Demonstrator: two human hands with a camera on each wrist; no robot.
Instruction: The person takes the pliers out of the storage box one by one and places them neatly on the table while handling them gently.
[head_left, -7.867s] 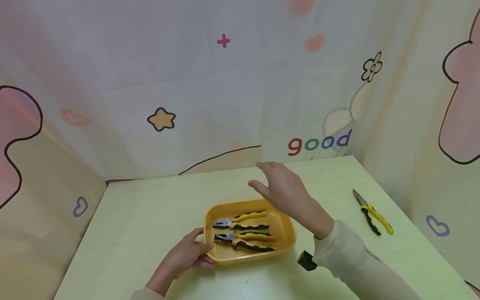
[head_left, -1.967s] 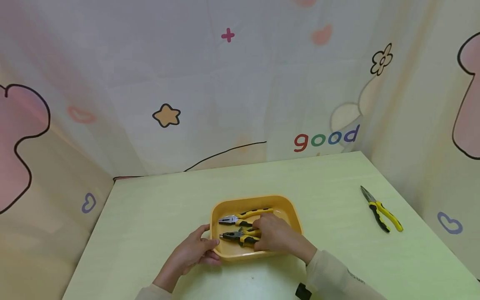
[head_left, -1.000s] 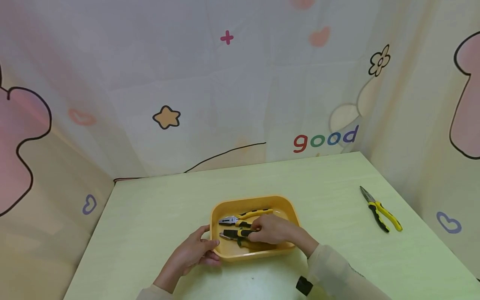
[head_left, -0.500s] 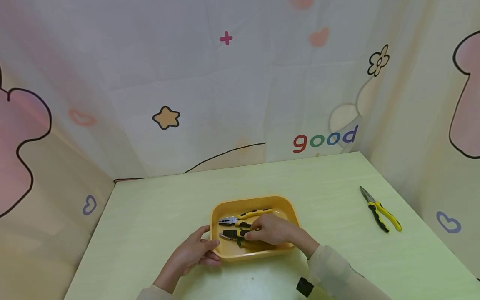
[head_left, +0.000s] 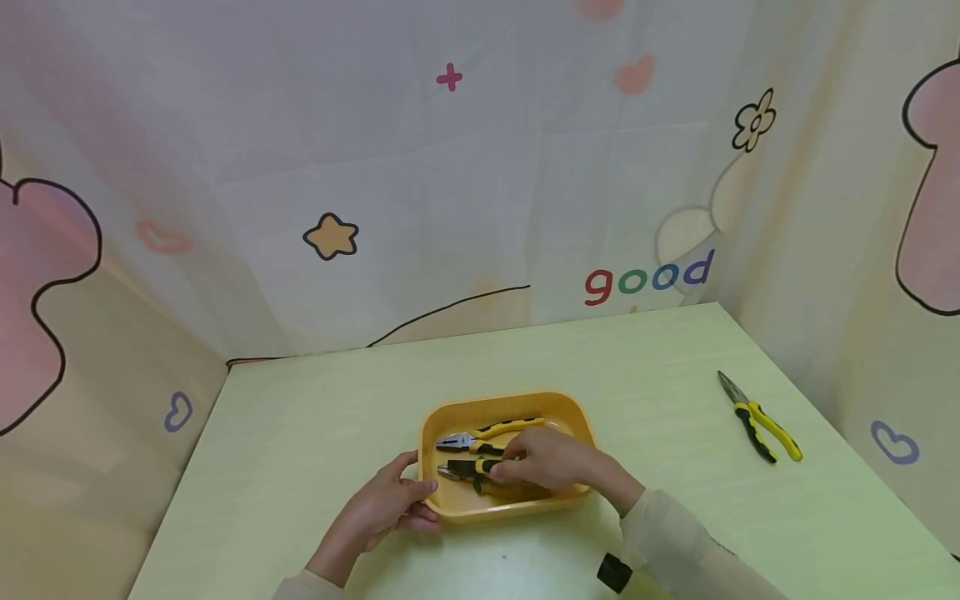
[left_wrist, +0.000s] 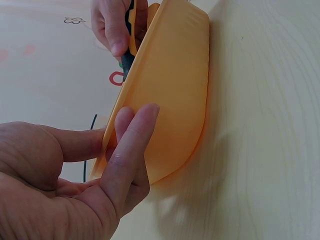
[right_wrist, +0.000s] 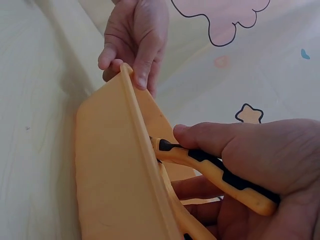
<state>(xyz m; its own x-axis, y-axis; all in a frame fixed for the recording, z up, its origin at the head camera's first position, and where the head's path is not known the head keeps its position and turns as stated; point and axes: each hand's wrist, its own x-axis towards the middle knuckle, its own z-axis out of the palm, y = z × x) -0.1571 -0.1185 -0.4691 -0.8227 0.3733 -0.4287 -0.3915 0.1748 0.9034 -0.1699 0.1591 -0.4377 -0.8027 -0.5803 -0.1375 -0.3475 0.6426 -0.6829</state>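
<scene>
A shallow yellow tray point(head_left: 517, 512) is on the table in the head view. My left hand point(head_left: 386, 500) grips its left end, thumb over the rim and fingers against the outside. Inside, combination pliers point(head_left: 456, 442) with yellow-black handles lie toward the back. My right hand point(head_left: 551, 458) reaches into the tray and holds a second pair of pliers point(head_left: 461, 467), its dark head pointing left. In the right wrist view thumb and fingers are round its handle point(right_wrist: 220, 172). Another yellow handle point(right_wrist: 192, 222) shows below; I cannot tell whether it belongs to the same pliers.
Long-nose pliers point(head_left: 757, 417) with yellow-black handles lie at the right of the pale green table point(head_left: 322, 417). A printed curtain point(head_left: 375, 167) closes off the back and sides. A small dark block point(head_left: 615, 573) is beside the right sleeve.
My right hand has come down from above the tray to the front pliers, whose head has turned from flat onto its side. In the last half second almost nothing moved; the left hand keeps its grip.
</scene>
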